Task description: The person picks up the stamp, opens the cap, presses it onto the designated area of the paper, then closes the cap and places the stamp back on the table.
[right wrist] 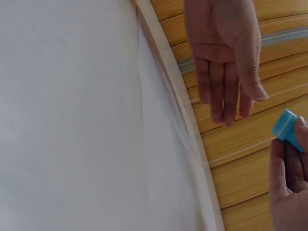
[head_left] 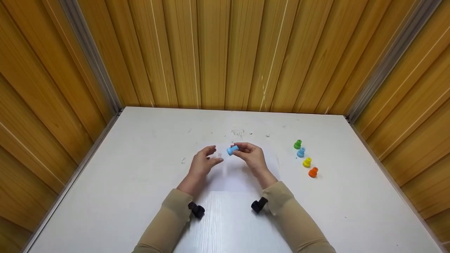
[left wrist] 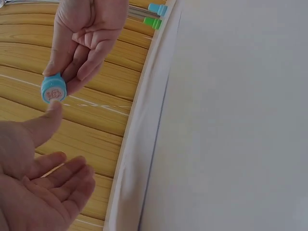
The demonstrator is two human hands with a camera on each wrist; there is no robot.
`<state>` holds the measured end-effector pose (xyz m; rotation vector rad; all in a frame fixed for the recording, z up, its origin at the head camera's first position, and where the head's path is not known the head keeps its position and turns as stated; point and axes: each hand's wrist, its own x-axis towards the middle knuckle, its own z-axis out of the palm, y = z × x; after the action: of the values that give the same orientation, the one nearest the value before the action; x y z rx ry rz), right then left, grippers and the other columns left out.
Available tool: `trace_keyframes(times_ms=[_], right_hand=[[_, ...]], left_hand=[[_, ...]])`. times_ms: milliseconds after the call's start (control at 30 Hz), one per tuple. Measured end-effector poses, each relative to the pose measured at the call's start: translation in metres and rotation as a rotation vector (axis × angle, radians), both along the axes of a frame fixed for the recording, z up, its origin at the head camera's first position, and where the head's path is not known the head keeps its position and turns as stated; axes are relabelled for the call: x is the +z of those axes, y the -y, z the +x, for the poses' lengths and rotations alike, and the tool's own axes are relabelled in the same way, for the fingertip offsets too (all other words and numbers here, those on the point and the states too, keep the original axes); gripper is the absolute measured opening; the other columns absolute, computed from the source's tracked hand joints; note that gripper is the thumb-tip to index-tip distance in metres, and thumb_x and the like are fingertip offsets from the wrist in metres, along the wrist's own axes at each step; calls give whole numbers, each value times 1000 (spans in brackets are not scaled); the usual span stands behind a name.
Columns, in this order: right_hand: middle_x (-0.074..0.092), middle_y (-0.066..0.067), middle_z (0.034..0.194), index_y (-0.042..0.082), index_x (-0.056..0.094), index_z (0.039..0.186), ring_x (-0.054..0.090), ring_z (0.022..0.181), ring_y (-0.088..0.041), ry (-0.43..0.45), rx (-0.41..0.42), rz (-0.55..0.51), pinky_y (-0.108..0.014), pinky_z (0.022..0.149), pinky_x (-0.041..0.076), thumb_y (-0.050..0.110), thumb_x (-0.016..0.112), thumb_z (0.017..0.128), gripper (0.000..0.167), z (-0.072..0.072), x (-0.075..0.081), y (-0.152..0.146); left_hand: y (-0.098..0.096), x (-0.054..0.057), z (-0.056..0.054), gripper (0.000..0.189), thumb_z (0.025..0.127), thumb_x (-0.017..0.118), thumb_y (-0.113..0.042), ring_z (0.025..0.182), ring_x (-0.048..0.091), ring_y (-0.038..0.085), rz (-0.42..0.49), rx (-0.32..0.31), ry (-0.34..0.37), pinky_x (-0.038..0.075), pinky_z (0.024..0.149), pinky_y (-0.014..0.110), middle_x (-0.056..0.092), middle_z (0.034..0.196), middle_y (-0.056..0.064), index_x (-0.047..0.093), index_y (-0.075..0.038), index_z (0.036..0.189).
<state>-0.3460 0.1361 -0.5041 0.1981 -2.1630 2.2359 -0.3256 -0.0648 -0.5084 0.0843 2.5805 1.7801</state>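
My right hand (head_left: 254,159) pinches a small light-blue toy stamp (head_left: 232,150) between thumb and fingers, above a white paper sheet (head_left: 242,184). In the left wrist view the stamp's round face (left wrist: 54,93) is turned to the camera and carries a reddish printed design. My left hand (head_left: 202,162) is just left of the stamp, fingers relaxed and apart, holding nothing. Its thumb overlaps the stamp's lower edge in the left wrist view, while the right wrist view shows a gap between the left hand (right wrist: 224,57) and the stamp (right wrist: 287,127).
To the right on the white table (head_left: 133,140), a green stamp (head_left: 297,144), a blue stamp (head_left: 301,152), a yellow stamp (head_left: 307,162) and an orange stamp (head_left: 313,172) stand in a slanting row. Small dark marks dot the tabletop. Wood-patterned panels (head_left: 218,56) enclose its back and sides.
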Motion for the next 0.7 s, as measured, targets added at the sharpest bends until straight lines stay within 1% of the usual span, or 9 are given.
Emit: trace_keyframes(times_ms=[67, 167, 233, 300, 400, 533, 600, 700], right_hand=[[77, -15, 116, -8, 71, 120, 74, 97, -10, -10, 3, 32, -22, 87, 62, -4, 79, 86, 35, -2, 3, -7], [77, -17, 117, -4, 73, 118, 75, 98, -13, -34, -6, 89, -23, 87, 62, -2, 80, 86, 32, -5, 7, -17], [77, -17, 117, -2, 74, 117, 75, 101, -15, -48, -20, 132, -23, 88, 62, -2, 80, 86, 31, -6, 12, -25], [77, -14, 118, 2, 75, 117, 74, 105, -17, -53, -42, 180, -22, 89, 61, 0, 80, 87, 30, -8, 18, -34], [76, -11, 122, 5, 75, 119, 71, 111, -20, -34, -78, 251, -20, 92, 60, 4, 79, 89, 30, -13, 27, -53], [74, -12, 127, 6, 72, 125, 68, 116, -24, 13, -130, 329, -21, 95, 59, 6, 77, 92, 33, -25, 35, -84], [73, -13, 129, 5, 71, 127, 67, 117, -25, 35, -165, 362, -21, 96, 59, 6, 75, 93, 34, -32, 37, -100], [71, -16, 130, 3, 71, 127, 67, 117, -26, 56, -224, 414, -17, 91, 58, 3, 74, 93, 34, -41, 36, -121]], left_hand=[[2, 1, 1, 74, 89, 82, -17, 150, 41, 38, -125, -18, 53, 37, 124, 50, 48, 158, 19, 47, -2, 152], [5, 3, 4, 88, 87, 84, -22, 159, 21, 36, -321, -88, 103, 21, 131, 50, 31, 167, 21, 36, 0, 158], [5, 2, 5, 94, 87, 84, -25, 161, 14, 36, -431, -136, 111, 15, 132, 49, 23, 169, 22, 31, 2, 159], [5, 1, 4, 97, 86, 85, -27, 161, 11, 36, -511, -170, 119, 13, 133, 48, 19, 169, 24, 29, 5, 159], [5, 1, 6, 100, 85, 86, -28, 161, 12, 38, -580, -196, 144, 13, 133, 48, 17, 169, 26, 28, 7, 158], [4, 5, 10, 99, 83, 88, -26, 160, 16, 41, -620, -216, 152, 17, 132, 50, 18, 168, 30, 31, 12, 155], [4, 5, 10, 99, 82, 89, -26, 159, 16, 41, -632, -220, 147, 17, 132, 50, 18, 168, 31, 32, 13, 154], [3, 6, 9, 100, 82, 89, -28, 160, 16, 40, -637, -223, 144, 17, 132, 49, 18, 168, 31, 33, 13, 154]])
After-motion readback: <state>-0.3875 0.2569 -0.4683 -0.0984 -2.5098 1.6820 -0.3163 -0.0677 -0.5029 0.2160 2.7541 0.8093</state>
